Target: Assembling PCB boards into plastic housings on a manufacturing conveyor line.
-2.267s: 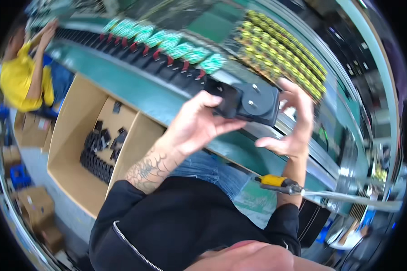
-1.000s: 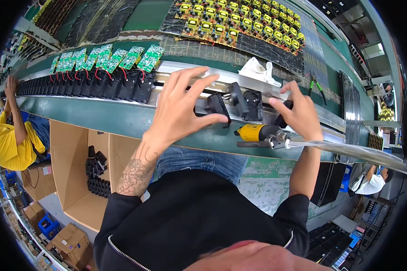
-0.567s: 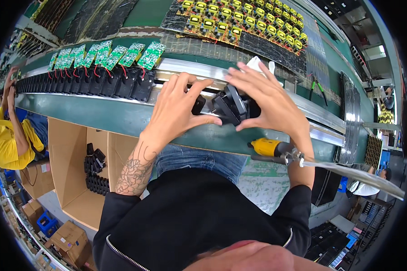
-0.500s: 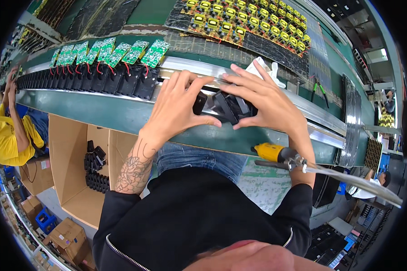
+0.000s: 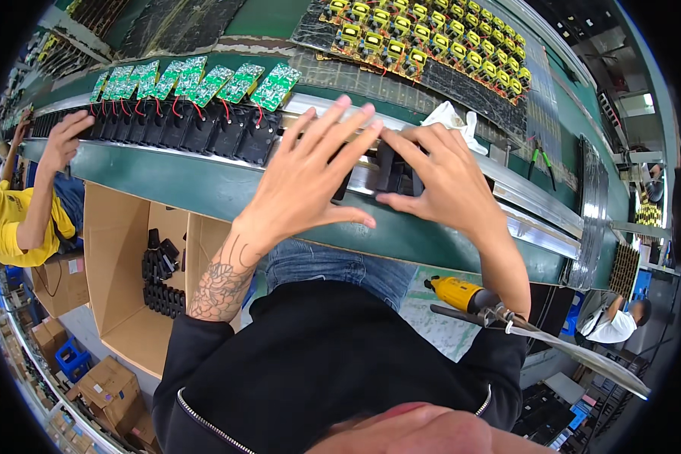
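Note:
My left hand (image 5: pixel 306 178) lies over the metal rail (image 5: pixel 365 180) with its fingers stretched out and thumb apart. Part of a black plastic piece shows below its palm; the rest is hidden. Beside it, my right hand (image 5: pixel 454 181) has its fingers and thumb around a black plastic housing (image 5: pixel 390 168) standing on the rail, and its palm hides what else may be there. To the left runs a row of black housings (image 5: pixel 212 136), with green circuit boards (image 5: pixel 276 87) joined by red wires and leaning up behind them.
Boards with yellow transformers (image 5: pixel 431 41) lie on a black mat beyond the rail. A white cloth (image 5: pixel 454 121) and green-handled pliers (image 5: pixel 541 159) sit at right. A yellow power screwdriver (image 5: pixel 458 293) hangs near my right forearm. A cardboard box (image 5: pixel 117 250) holds black parts. A co-worker's hand (image 5: pixel 60 144) is at far left.
My left fingers have straightened and moved toward the right hand. My right fingers have drawn in around the black housing, which now stands more upright. The co-worker's hand has come over the row.

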`<state>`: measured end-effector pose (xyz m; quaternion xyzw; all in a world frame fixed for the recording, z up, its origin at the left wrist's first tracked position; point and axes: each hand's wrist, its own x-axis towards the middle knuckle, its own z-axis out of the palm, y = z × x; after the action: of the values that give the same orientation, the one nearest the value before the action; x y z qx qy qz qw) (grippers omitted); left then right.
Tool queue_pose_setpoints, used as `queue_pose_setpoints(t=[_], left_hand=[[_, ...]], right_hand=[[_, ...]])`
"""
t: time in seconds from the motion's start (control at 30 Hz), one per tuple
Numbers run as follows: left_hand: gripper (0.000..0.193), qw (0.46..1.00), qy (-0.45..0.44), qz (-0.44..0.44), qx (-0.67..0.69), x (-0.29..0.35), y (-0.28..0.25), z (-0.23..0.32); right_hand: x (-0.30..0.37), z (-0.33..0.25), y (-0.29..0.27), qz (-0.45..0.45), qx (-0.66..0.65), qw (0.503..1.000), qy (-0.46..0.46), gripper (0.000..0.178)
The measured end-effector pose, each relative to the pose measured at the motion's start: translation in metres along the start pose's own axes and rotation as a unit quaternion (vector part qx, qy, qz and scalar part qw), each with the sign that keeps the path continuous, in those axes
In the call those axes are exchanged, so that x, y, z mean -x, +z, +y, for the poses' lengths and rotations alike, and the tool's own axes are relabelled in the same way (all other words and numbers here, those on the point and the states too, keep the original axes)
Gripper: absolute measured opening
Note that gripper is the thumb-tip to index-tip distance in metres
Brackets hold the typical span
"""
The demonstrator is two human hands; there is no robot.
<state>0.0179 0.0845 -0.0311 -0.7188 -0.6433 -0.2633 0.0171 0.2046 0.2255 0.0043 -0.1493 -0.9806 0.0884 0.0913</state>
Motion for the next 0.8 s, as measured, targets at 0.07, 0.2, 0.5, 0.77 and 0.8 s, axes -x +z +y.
queue_pose_setpoints(t=[0.07,0.2,0.5,0.77,0.8], left_hand=[[0.111,1.0,-0.004,-0.011,-0.015,0.001,0.003,-0.001],[0.106,0.997,-0.02,-0.04,-0.059,0.003,0.01,-0.002],[0.105,0.998,-0.011,-0.062,-0.027,-0.015,0.014,-0.003],[0.101,0.997,-0.052,-0.034,0.041,-0.003,0.008,0.011],[0.1,0.996,-0.065,-0.025,0.053,-0.001,0.008,0.012]], right_hand=[[0.0,-0.004,-0.004,0.011,-0.011,1.0,0.001,0.089],[0.0,-0.005,-0.011,0.043,-0.042,0.998,-0.002,0.089],[0.025,0.024,-0.024,0.05,-0.159,0.986,0.011,0.088],[0.028,0.032,0.004,0.035,-0.111,0.993,0.01,0.085],[0.028,0.033,0.007,0.048,-0.116,0.992,0.002,0.083]])
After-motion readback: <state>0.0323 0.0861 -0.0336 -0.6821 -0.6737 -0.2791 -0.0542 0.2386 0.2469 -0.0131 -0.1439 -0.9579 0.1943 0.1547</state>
